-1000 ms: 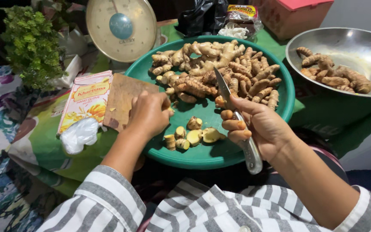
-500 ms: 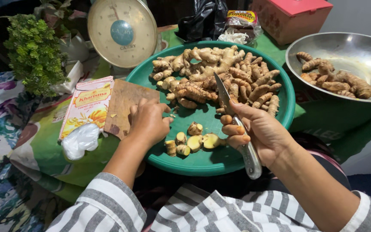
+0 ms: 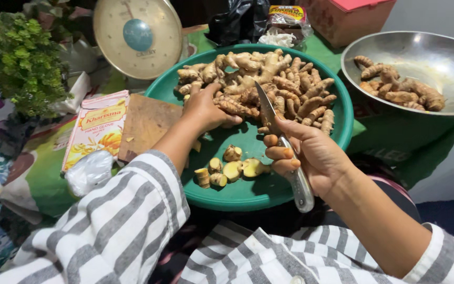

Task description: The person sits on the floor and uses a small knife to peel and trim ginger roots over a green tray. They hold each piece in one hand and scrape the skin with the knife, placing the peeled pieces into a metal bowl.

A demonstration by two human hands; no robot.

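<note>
A wide green basin [image 3: 269,197] holds a heap of brown ginger and turmeric roots [image 3: 274,79] at its far side and several cut yellow pieces [image 3: 229,171] at its near side. My left hand [image 3: 206,108] reaches into the heap and rests on a root, fingers curled over it. My right hand [image 3: 308,155] grips a knife [image 3: 279,142] by its metal handle, blade pointing up toward the heap.
A wooden cutting board [image 3: 145,126] lies at the basin's left rim, beside a flat box of gloves [image 3: 98,129] and a plastic bag [image 3: 88,171]. A round scale [image 3: 137,37] and a leafy plant [image 3: 24,63] stand behind. A steel bowl [image 3: 426,58] with roots sits right.
My left hand has moved from the cutting board and cut pieces forward onto the heap of roots. The right hand keeps the knife in about the same place.
</note>
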